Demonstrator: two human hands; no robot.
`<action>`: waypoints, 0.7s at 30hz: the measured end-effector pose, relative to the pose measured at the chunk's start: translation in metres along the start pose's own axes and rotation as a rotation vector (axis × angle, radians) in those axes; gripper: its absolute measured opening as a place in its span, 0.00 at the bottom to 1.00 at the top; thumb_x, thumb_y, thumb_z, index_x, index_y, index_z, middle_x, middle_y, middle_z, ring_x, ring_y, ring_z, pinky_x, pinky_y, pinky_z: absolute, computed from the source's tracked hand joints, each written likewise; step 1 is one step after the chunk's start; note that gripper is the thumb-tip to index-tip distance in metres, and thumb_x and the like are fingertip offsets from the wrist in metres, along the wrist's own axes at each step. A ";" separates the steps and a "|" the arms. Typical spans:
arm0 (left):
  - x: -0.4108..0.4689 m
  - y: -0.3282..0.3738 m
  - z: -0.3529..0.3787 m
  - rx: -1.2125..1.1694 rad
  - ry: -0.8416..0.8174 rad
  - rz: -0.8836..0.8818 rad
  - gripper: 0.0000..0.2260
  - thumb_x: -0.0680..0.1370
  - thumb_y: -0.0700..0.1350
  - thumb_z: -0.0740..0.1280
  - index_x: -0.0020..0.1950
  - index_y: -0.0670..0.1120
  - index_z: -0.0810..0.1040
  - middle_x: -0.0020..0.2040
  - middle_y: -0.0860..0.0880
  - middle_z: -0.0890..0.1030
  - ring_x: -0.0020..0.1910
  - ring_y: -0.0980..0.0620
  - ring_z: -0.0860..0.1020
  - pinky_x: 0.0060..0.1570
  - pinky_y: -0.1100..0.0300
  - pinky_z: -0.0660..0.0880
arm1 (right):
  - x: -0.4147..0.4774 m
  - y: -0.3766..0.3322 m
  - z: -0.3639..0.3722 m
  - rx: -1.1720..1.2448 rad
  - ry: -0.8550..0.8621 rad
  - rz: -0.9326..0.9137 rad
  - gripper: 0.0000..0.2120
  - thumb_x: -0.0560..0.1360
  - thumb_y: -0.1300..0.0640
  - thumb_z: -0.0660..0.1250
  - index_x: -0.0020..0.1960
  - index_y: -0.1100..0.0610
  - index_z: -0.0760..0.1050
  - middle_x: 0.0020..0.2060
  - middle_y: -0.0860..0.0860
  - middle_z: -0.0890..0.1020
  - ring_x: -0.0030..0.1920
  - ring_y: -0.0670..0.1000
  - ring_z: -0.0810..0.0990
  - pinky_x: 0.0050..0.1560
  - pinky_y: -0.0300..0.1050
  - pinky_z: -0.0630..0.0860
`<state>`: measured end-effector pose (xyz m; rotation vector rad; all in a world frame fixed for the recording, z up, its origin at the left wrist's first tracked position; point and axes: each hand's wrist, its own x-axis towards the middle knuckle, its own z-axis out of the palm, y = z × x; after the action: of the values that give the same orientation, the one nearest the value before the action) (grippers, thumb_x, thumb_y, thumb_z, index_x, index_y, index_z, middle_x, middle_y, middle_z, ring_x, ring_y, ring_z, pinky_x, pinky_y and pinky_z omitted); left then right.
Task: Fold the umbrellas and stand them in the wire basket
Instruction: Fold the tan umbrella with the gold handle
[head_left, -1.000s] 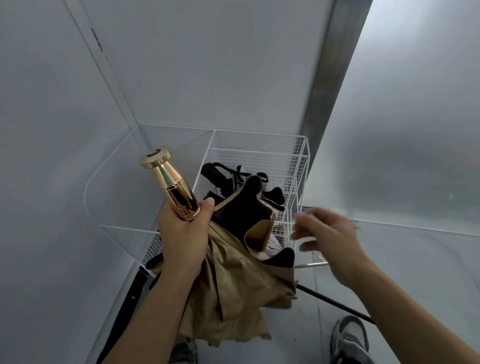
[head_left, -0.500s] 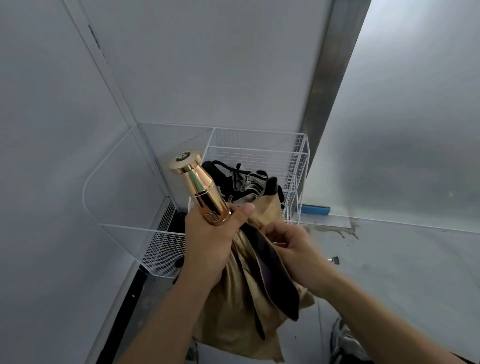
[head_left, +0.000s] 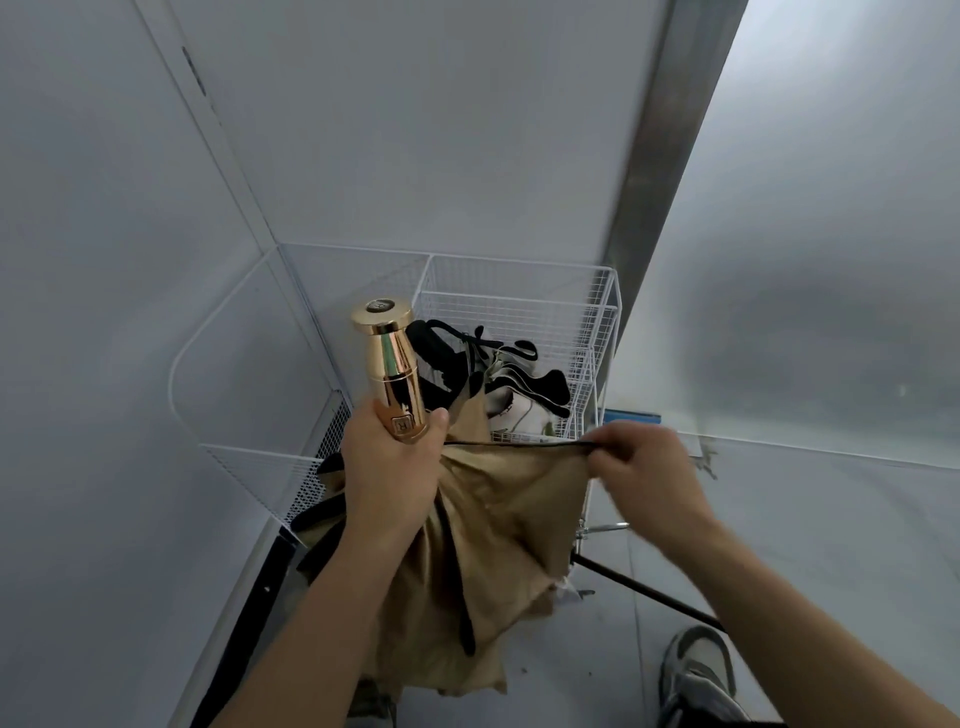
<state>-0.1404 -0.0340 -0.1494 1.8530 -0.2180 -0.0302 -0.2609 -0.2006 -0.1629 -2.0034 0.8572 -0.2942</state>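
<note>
A tan umbrella (head_left: 498, 525) with black edging and a shiny gold handle (head_left: 390, 374) hangs in front of me, canopy loose and pointing down. My left hand (head_left: 395, 467) grips the base of the gold handle, which points up. My right hand (head_left: 641, 462) pinches the black-trimmed edge of the canopy and holds it stretched out to the right. Behind them stands the white wire basket (head_left: 597, 312), in the corner. A folded black umbrella (head_left: 441, 358) and a pale one with black trim (head_left: 519, 400) stand inside it.
Grey walls close in on the left and back, with a metal post (head_left: 654, 171) to the right of the basket. A thin black rod (head_left: 644, 587) lies on the floor near my shoe (head_left: 701, 686). A second wire section (head_left: 260, 457) curves out to the left.
My right hand took hold of the canopy edge and has pulled it out to the right, drawing the fabric taut. My left hand has turned the gold handle more upright.
</note>
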 end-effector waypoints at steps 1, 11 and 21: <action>0.002 0.000 -0.003 0.002 0.015 -0.010 0.09 0.75 0.42 0.73 0.41 0.40 0.75 0.38 0.42 0.79 0.39 0.46 0.78 0.42 0.51 0.76 | 0.006 0.003 -0.010 0.168 0.087 0.053 0.13 0.76 0.68 0.65 0.40 0.53 0.82 0.36 0.51 0.84 0.34 0.51 0.82 0.33 0.37 0.74; 0.011 -0.001 -0.011 -0.165 0.089 -0.177 0.13 0.72 0.41 0.76 0.44 0.34 0.75 0.37 0.44 0.79 0.38 0.47 0.79 0.44 0.47 0.78 | -0.008 -0.002 0.006 0.244 -0.229 0.072 0.47 0.59 0.43 0.80 0.74 0.46 0.64 0.65 0.42 0.74 0.64 0.45 0.73 0.65 0.48 0.72; -0.003 0.019 -0.021 -0.417 -0.166 -0.209 0.10 0.72 0.37 0.74 0.38 0.44 0.74 0.30 0.51 0.78 0.32 0.55 0.79 0.33 0.63 0.77 | -0.001 0.000 0.007 0.395 -0.247 0.104 0.11 0.74 0.51 0.71 0.43 0.60 0.79 0.33 0.51 0.80 0.34 0.49 0.77 0.36 0.40 0.73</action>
<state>-0.1437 -0.0192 -0.1252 1.4503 -0.1200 -0.3504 -0.2578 -0.1953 -0.1668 -1.5834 0.6831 -0.1392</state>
